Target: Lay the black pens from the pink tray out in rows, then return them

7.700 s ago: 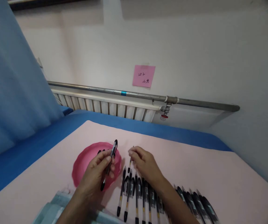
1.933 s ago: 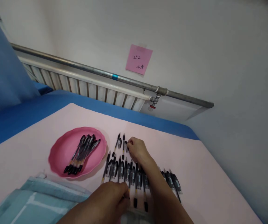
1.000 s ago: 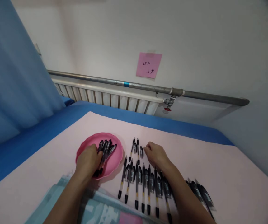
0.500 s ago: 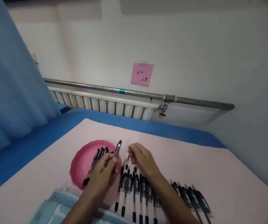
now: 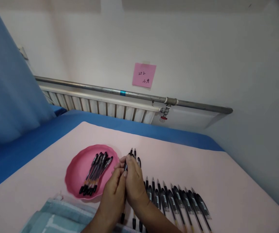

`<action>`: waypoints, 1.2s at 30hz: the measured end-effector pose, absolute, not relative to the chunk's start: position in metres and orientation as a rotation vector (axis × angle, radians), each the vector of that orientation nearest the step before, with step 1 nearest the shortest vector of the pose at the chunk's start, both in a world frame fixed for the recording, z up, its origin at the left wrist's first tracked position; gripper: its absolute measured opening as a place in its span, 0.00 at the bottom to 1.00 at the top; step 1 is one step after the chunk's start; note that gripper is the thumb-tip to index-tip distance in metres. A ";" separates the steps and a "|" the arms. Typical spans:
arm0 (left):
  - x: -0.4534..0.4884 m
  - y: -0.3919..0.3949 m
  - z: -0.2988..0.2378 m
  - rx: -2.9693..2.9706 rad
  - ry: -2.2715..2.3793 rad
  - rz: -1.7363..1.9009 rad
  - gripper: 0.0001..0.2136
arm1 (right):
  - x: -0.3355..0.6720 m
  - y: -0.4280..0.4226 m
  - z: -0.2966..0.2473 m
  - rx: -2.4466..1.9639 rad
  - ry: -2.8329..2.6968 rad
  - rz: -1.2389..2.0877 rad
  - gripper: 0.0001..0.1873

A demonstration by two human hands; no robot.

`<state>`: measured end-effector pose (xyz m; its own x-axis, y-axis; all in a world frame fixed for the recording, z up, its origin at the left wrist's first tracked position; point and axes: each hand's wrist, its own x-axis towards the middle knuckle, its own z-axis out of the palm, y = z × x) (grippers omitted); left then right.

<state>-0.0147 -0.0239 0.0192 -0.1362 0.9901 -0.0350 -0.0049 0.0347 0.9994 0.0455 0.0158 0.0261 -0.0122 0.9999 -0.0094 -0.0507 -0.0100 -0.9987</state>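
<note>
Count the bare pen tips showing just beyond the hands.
2: the left tip, and the right tip close beside it, both on the far side of the right hand. More may be hidden behind it.

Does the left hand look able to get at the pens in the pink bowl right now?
Probably yes: the left hand is just beside the pink bowl, and nothing covers the pens inside. It seems to hold another pen against the right hand, though, so it might need freeing first.
</note>
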 end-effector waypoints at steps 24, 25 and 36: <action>-0.015 -0.024 0.025 0.606 1.106 1.114 0.17 | 0.078 0.052 0.038 -0.910 -0.818 1.326 0.12; -0.017 -0.024 0.024 0.616 1.096 1.112 0.16 | 0.078 0.051 0.039 -0.902 -0.816 1.372 0.13; -0.017 -0.026 0.022 0.606 1.010 1.079 0.15 | 0.085 0.057 0.043 -0.849 -0.738 1.335 0.06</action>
